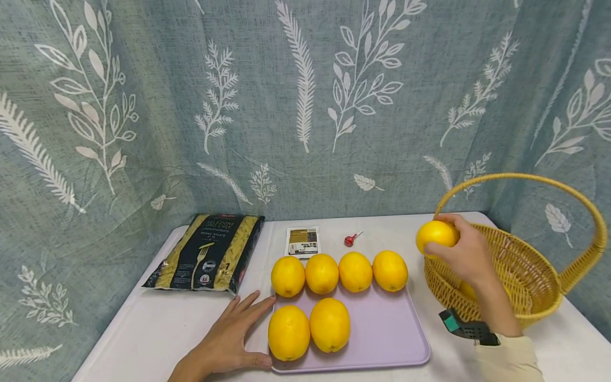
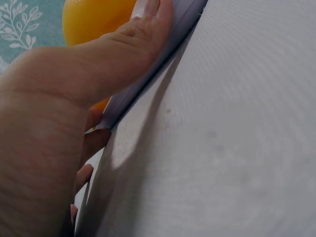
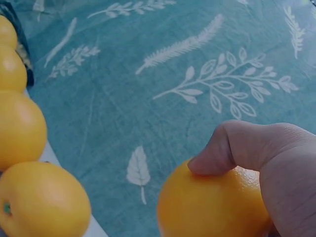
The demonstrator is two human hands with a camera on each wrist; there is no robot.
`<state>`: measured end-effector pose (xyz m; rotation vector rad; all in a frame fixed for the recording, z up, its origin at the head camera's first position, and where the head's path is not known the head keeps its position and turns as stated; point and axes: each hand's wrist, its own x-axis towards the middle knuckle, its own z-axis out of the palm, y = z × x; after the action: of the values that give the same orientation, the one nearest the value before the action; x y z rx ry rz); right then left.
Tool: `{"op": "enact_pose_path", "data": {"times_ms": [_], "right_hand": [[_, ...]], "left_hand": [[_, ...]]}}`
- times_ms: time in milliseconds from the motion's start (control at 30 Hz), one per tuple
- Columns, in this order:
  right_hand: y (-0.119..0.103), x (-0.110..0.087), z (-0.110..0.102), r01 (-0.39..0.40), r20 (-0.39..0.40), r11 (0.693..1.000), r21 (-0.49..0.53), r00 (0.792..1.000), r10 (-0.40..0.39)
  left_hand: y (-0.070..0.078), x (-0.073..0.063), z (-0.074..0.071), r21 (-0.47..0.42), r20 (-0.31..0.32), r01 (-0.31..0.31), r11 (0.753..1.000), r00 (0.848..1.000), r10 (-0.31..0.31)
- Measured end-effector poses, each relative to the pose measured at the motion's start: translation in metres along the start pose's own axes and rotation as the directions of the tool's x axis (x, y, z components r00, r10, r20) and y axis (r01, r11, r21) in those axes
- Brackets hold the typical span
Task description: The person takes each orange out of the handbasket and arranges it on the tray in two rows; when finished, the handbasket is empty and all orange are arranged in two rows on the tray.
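My right hand [image 1: 465,253] grips an orange [image 1: 433,236] with thumb and fingers, above the left rim of a yellow wicker basket [image 1: 439,284]. In the right wrist view the thumb presses on top of this orange [image 3: 207,202]. Part of another orange [image 1: 469,291] shows inside the basket, mostly hidden by my forearm. A lilac tray [image 1: 386,329] bears several oranges: a back row [image 1: 322,274] and a front pair [image 1: 330,324] at the left. With fingers spread, my left hand [image 1: 229,337] touches the tray's left edge, its thumb beside the front-left orange [image 1: 288,333].
A dark bag of penne pasta [image 1: 207,252] lies at the back left of the white table. Behind the tray are a small flat packet [image 1: 303,242] and a red lollipop [image 1: 350,240]. The basket's tall handle [image 1: 525,176] arches over it. A patterned curtain [image 1: 267,106] hangs behind.
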<state>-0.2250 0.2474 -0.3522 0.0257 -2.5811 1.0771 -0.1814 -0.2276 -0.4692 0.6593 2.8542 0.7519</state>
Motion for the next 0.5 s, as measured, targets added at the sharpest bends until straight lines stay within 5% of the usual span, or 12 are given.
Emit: {"op": "enact_pose_path", "data": {"times_ms": [500], "right_hand": [[-0.015,-0.001,0.024,0.078,0.122,0.996,0.052,0.989,-0.084]], "left_hand": [[-0.001,0.0,0.0,0.011,-0.006,-0.004,1.0,1.0,0.004]]}}
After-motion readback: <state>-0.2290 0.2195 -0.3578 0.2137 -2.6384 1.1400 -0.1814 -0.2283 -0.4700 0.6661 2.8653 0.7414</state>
